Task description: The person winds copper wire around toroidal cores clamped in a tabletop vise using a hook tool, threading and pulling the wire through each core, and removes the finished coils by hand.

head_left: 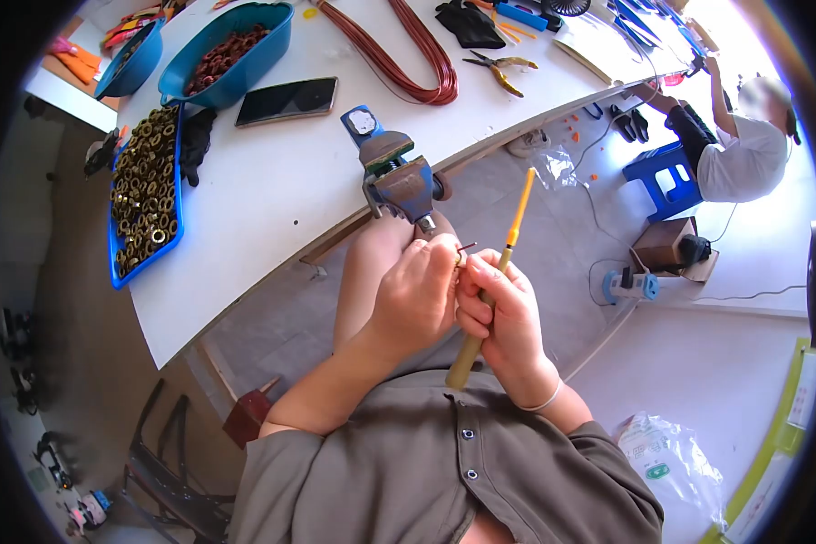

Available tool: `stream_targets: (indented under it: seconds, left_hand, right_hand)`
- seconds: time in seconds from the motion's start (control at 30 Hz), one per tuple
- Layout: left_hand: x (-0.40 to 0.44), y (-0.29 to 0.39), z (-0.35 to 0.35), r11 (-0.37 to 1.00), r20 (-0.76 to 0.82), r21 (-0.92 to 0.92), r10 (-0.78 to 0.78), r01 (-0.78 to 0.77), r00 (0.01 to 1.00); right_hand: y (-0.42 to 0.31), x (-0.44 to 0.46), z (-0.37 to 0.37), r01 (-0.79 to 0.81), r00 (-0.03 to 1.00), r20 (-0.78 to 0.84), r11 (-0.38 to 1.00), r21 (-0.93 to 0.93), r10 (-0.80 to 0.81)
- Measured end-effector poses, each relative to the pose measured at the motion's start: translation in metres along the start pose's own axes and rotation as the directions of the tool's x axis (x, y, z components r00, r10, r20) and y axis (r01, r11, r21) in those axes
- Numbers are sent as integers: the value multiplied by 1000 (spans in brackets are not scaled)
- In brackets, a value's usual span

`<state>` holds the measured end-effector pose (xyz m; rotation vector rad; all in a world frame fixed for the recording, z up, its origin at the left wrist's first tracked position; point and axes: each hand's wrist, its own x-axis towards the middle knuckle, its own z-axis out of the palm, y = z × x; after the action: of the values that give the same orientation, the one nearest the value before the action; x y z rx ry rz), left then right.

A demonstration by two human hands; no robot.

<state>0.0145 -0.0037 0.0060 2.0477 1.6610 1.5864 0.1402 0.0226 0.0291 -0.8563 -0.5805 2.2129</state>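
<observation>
My left hand [411,295] and my right hand [508,313] meet in front of my lap, just below a small bench vise [399,181] on the table edge. Closed in my right hand is a slim tool with a yellow shaft [519,215] and an olive handle, its tip pointing up and away. The fingers of my left hand are closed at a small pale part [462,258], mostly hidden by the fingertips. A short dark red wire end [467,246] sticks out there. My right fingertips touch the same spot.
A blue tray [179,208] of metallic-looking rings, a teal basin [276,45] of reddish pieces, a phone [287,101], a copper-red wire bundle [435,63] and pliers [500,69] lie on the white table [245,227]. At right, another person [743,163] sits near a blue stool [666,181].
</observation>
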Motion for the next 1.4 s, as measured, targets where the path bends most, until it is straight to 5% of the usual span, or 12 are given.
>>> stream_targets:
  seconds: [0.1,0.2,0.23,0.27,0.4,0.53,0.6,0.63,1.17,1.23,1.3,1.4]
  left_hand:
    - [0,7,3,994,68,108,0,-8,998]
    - [-8,2,14,999,30,38,31,-32,999]
    - [-9,0,14,994,50,69,79,-83,996]
    - [-9,-1,14,986,70,99,127,-134,989]
    - [-10,-3,13,986,151,107,115,-132,982]
    - [-2,-6,13,985,85,96,134,-142,987]
    - [6,-3,6,996,74,72,55,-61,996]
    - [5,-2,6,995,73,76,59,-65,996]
    - [65,-61,-72,961,-219,273,9,52,976]
    - [112,-99,-102,901,-97,-146,-423,407,901]
    - [154,-142,-123,619,-98,-688,-597,379,796]
    - [164,-191,-132,746,-373,-576,-604,335,704]
  right_hand:
    - [3,4,-6,295,954,26,920,-258,-298]
    - [-1,12,-15,476,838,102,626,-618,-536]
    - [-6,14,-15,578,723,262,352,-736,-639]
    - [-11,14,-13,626,593,439,43,-779,-675]
    - [-28,20,-17,579,678,498,-25,-815,-541]
    - [-27,25,-15,604,635,482,0,-797,-604]
    - [-27,21,-18,287,940,69,667,-687,-334]
    - [-26,21,-21,275,960,93,833,-480,-263]
    - [-14,6,-60,112,983,-64,831,-545,-175]
    - [-15,0,-62,85,983,-85,807,-585,-165]
    - [-11,-3,-64,91,981,-85,804,-587,-173]
    - [-6,-6,-62,112,981,-61,800,-590,-183]
